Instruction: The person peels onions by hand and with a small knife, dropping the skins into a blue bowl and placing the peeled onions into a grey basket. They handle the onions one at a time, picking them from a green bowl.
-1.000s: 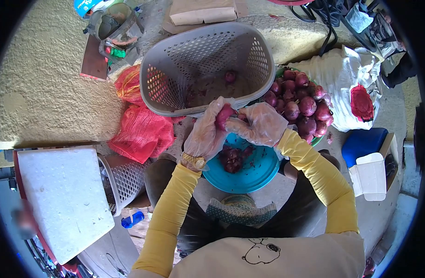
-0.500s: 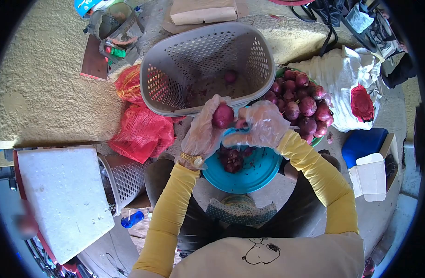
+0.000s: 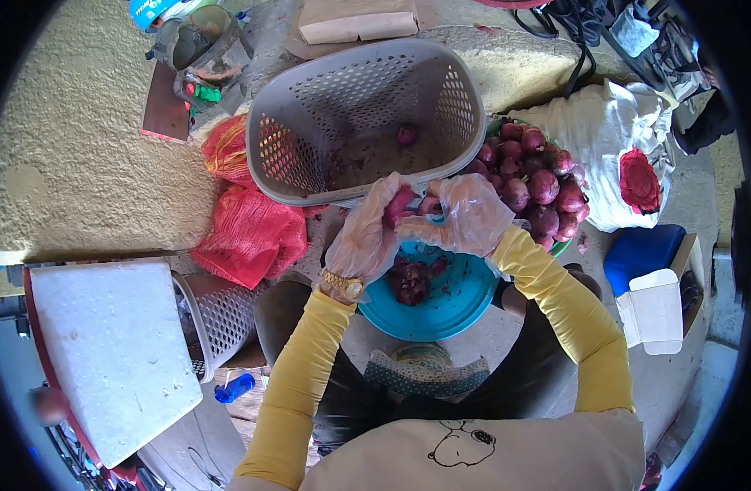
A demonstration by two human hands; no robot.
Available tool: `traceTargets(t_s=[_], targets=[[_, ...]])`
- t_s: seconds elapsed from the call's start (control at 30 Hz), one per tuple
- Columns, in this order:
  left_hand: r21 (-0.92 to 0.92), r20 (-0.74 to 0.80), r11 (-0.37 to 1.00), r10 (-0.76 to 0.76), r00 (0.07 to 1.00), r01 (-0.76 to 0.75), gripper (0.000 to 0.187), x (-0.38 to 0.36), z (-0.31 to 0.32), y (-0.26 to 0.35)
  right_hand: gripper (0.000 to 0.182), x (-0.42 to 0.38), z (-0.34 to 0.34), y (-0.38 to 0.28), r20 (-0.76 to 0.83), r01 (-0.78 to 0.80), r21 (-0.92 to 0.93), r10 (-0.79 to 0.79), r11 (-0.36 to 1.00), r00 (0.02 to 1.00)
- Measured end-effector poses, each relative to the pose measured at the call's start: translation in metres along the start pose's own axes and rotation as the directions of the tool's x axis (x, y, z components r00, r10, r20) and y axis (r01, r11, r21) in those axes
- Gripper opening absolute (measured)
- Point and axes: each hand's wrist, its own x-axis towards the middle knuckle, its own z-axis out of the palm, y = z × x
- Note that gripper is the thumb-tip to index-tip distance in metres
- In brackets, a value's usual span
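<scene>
Wrapped in a clear plastic glove, my left hand (image 3: 366, 233) is closed round a red onion (image 3: 398, 206). My right hand (image 3: 472, 214), gloved too, has its fingers bent in a pinch beside that onion; what they hold is too small to make out. Below both hands lies a blue basin (image 3: 465, 307) with dark red onion pieces and skins (image 3: 410, 282) inside. Beyond them stands a grey perforated basket (image 3: 351, 82) with one onion (image 3: 406, 135) on its bottom. A heap of red onions (image 3: 544, 187) sits right of my right hand.
Red mesh sacks (image 3: 253, 233) lie left of the basket. A white sack (image 3: 609, 147) is at the right, above an open carton (image 3: 658, 311). A white foam lid (image 3: 114, 352) and another perforated basket (image 3: 220, 319) stand at the lower left.
The onion in my left hand has turned and is now more covered by the fingers. My right hand has tilted slightly and stays close to it.
</scene>
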Motion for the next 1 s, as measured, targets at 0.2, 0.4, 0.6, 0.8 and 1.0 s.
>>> traceTargets(t_s=[0.2,0.4,0.6,0.8,1.0], targets=[[0.003,0.042,1.0,0.006,0.999,-0.006,0.035,-0.004,0.01,0.005,0.062,0.0,0.003,-0.003,-0.094,0.109,-0.093,-0.117,0.99,0.989],[-0.05,0.006,0.999,0.01,1.0,-0.01,0.034,0.003,-0.005,-0.001,0.066,0.003,-0.002,0.002,-0.126,0.089,-0.049,-0.095,0.995,0.987],[-0.029,-0.01,1.0,-0.007,1.0,0.007,0.036,0.004,-0.005,-0.001,0.07,0.004,-0.013,-0.009,0.007,-0.012,-0.001,0.012,1.0,1.0],[-0.03,0.033,1.0,0.006,0.999,-0.005,0.036,0.003,0.0,0.001,0.07,0.003,-0.004,-0.003,-0.029,0.008,0.014,-0.007,1.0,1.0],[0.002,-0.004,1.0,0.001,1.0,-0.001,0.035,0.007,-0.01,-0.003,0.069,0.002,-0.011,-0.004,0.026,-0.029,-0.044,0.03,0.999,0.999]])
